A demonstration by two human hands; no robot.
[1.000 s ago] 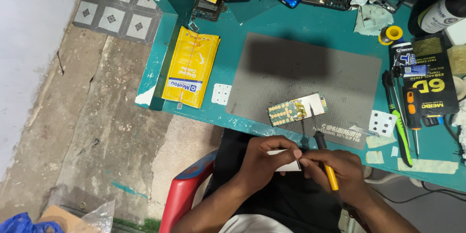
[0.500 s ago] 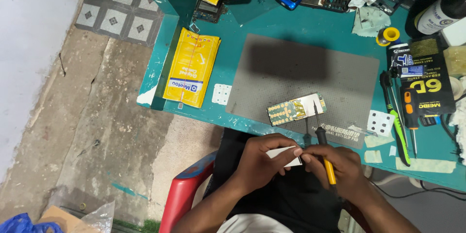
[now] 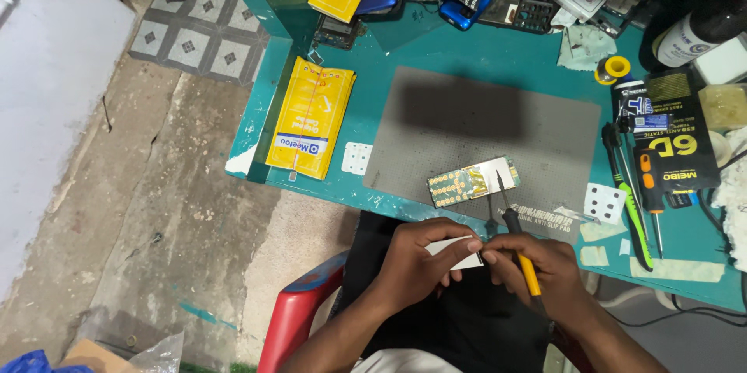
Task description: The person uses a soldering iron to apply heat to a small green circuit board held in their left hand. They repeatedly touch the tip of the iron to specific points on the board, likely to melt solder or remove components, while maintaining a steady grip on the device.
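**A:** What are the hands doing?

**B:** Both are working just below the near edge of the teal-painted tabletop (image 3: 482, 54), over the person's lap. The left hand (image 3: 416, 264) is closing its fingers around a small flat white rectangular piece (image 3: 455, 251), pinching it by one end. The right hand (image 3: 545, 264) is gripping a slim tool with a yellow handle and black pointed tip (image 3: 517, 245), and seems to be pinching the white piece's other end too; the tip is pointing up toward the tabletop.

**A:** How would one handle this well?

**B:** In my judgement, by keeping the white piece level and firmly pinched, and keeping the tool tip away from the fingers. Resting both wrists against the lap would be steadying.

**A:** What is lying close by?

**B:** Just above the hands, a small circuit board with rows of gold contact pads (image 3: 473, 181) is lying on a grey rectangular anti-slip mat (image 3: 482, 124), near the mat's front edge. A green-handled screwdriver (image 3: 632, 213) and an orange-and-black one (image 3: 647, 175) are lying to the right, and a yellow flat packet (image 3: 311, 116) to the left.

**A:** Is there room for moving?

**B:** The mat's middle is giving open room. The back of the tabletop is crowded with packets and phone parts, and the front edge is dropping straight to the lap, so small parts could be slipping off there.
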